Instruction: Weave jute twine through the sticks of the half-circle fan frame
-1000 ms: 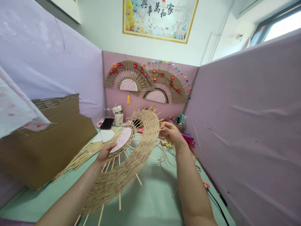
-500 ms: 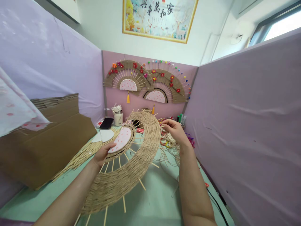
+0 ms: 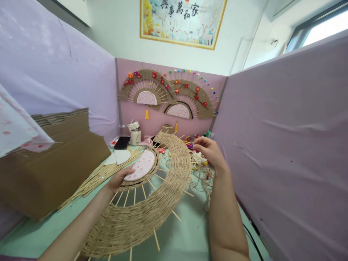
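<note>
A half-round woven fan (image 3: 152,210) of tan twine on thin wooden sticks is held above the green table (image 3: 187,232). Its centre is a pink semicircle with red dots (image 3: 143,165). My left hand (image 3: 118,179) grips the fan at that pink centre, thumb on top. My right hand (image 3: 210,152) is raised at the fan's far right edge, fingers pinched on a strand of twine. Loose twine (image 3: 199,174) lies tangled below my right hand.
Cardboard sheets (image 3: 54,159) lean at the left, with a bundle of sticks (image 3: 100,175) beside them. Two finished fans (image 3: 168,94) hang on the pink back wall. A phone (image 3: 121,142), a jar (image 3: 135,132) and a pen cup (image 3: 208,135) stand at the back. Purple partitions close both sides.
The fan has tilted flatter and lower toward the table. My right hand has moved right and slightly up, drawing the twine outward.
</note>
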The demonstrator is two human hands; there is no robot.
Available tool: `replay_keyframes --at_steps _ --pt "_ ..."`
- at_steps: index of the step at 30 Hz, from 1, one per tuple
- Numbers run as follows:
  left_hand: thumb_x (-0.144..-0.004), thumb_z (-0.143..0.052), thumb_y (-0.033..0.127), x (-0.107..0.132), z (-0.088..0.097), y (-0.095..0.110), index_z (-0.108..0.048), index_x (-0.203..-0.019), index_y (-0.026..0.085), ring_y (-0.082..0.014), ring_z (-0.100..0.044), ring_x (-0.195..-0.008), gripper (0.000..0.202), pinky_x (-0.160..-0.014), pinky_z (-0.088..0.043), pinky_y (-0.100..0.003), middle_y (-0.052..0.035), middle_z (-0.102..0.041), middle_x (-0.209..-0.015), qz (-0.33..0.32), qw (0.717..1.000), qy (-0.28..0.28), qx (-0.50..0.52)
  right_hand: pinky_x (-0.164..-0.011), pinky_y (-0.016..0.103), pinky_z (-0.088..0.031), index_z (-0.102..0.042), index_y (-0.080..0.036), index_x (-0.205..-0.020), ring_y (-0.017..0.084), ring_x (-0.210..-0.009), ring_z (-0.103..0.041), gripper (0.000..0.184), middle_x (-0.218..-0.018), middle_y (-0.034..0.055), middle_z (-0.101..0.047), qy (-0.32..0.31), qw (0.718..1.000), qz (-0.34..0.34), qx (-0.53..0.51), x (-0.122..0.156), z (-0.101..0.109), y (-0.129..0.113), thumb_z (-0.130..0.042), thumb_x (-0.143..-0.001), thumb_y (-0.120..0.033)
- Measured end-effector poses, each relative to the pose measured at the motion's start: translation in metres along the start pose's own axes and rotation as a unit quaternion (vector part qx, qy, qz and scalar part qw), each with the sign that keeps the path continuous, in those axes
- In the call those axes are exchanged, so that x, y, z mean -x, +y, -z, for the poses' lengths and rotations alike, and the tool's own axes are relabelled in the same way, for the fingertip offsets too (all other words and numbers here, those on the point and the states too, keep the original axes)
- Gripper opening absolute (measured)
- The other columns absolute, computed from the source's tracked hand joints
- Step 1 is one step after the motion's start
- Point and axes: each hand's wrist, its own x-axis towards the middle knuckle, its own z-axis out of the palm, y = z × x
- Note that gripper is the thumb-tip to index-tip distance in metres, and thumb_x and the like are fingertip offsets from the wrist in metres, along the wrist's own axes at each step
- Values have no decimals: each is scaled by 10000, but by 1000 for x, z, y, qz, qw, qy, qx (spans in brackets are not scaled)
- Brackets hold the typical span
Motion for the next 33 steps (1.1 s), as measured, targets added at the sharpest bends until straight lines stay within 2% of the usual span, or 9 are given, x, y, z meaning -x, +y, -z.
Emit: replay_keyframes --at_steps 8,11,15,18,20,24,27,30,33 --pt "-765 -473 69 0 2 -2 -293 -1386 61 -240 -686 -651 647 -658 -540 -330 -106 -728 -794 -8 1000 9 5 -486 227 -366 -579 -197 -739 78 -492 -418 152 -594 -44 -500 -7 995 -13 -102 -8 -6 25 -632 -692 -331" --pt "-762 -472 53 -1 1 -4 -282 -1388 64 -244 -685 -748 654 -705 -536 -331 -136 -717 -880 -18 1000 -16 19 -479 222 -338 -593 -194 -753 74 -484 -401 158 -575 -46 -492 -25 993 -13 -119 -10 -11 29 -629 -692 -335" --pt "-738 -478 33 0 2 -6 -229 -1407 112 -255 -674 -827 718 -742 -531 -366 -150 -686 -1013 -8 997 -73 21 -492 222 -328 -611 -179 -745 73 -506 -407 176 -631 -27 -541 -31 996 -16 -85 -12 -16 30 -632 -686 -344" --pt "-683 -483 -4 0 5 -6 -177 -1418 128 -269 -651 -910 808 -776 -520 -379 -158 -641 -1119 5 996 -92 22 -511 222 -336 -611 -172 -736 77 -529 -420 187 -634 -25 -547 -31 998 -22 -57 -12 -18 29 -632 -690 -352" --pt "-672 -477 -13 -1 8 -7 -170 -1418 120 -272 -652 -906 819 -782 -517 -383 -160 -645 -1110 21 995 -98 28 -528 225 -348 -604 -168 -736 83 -550 -436 196 -642 -22 -553 -43 998 -28 -48 -13 -20 28 -634 -690 -357" --pt "-832 -453 152 -10 16 -12 -220 -1388 18 -274 -647 -922 618 -863 -475 -409 -186 -691 -968 90 991 -62 73 -558 225 -368 -560 -172 -740 91 -592 -467 204 -667 -24 -551 -55 996 -42 -56 -15 -22 31 -651 -675 -342" --pt "-884 -422 300 -18 20 -18 -284 -1366 9 -276 -602 -1019 580 -952 -403 -421 -203 -672 -1016 111 986 -61 106 -561 216 -367 -512 -188 -755 85 -592 -468 210 -665 -42 -535 -45 995 -44 -75 -16 -23 35 -652 -678 -324" --pt "-888 -421 288 -21 19 -22 -330 -1348 15 -268 -599 -1026 543 -970 -386 -413 -203 -662 -1043 106 985 -80 109 -549 206 -357 -502 -196 -781 78 -582 -460 212 -674 -48 -538 -42 994 -49 -86 -16 -23 38 -645 -689 -322" --pt "-873 -443 190 -19 14 -22 -377 -1323 33 -253 -629 -971 481 -929 -430 -396 -189 -668 -1039 75 990 -70 93 -548 206 -358 -529 -196 -800 77 -576 -465 200 -683 -41 -554 -49 993 -57 -88 -15 -19 39 -636 -700 -332"
